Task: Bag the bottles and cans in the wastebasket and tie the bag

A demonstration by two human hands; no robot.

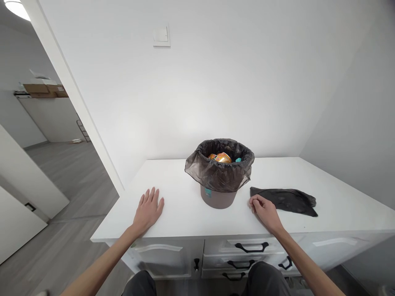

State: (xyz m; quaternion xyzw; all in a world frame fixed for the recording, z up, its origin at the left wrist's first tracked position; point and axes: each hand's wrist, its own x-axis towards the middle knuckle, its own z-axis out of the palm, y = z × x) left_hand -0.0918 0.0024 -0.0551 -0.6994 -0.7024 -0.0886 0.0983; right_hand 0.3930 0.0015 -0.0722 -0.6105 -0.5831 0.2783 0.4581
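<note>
My left hand (148,210) lies flat on the white countertop (182,220), fingers spread, holding nothing. My right hand (266,211) rests on the same top with its fingers curled closed, and nothing shows in them. Just beside it lies a flattened black plastic bag (291,200); the hand overlaps the bag's near left corner in view. Between my hands, farther back, stands a brown trash can (218,200) upright. A dark trash bag (220,176) lines it and hangs over its rim. Inside show an orange crumpled wrapper or can (223,158) and a small teal item (238,160).
A white wall (234,82) with a light switch (161,35) rises behind the counter. Below the front edge are drawers with black handles (252,247). To the left, a doorway opens onto a grey floor (77,176), with cardboard boxes (43,89) beyond.
</note>
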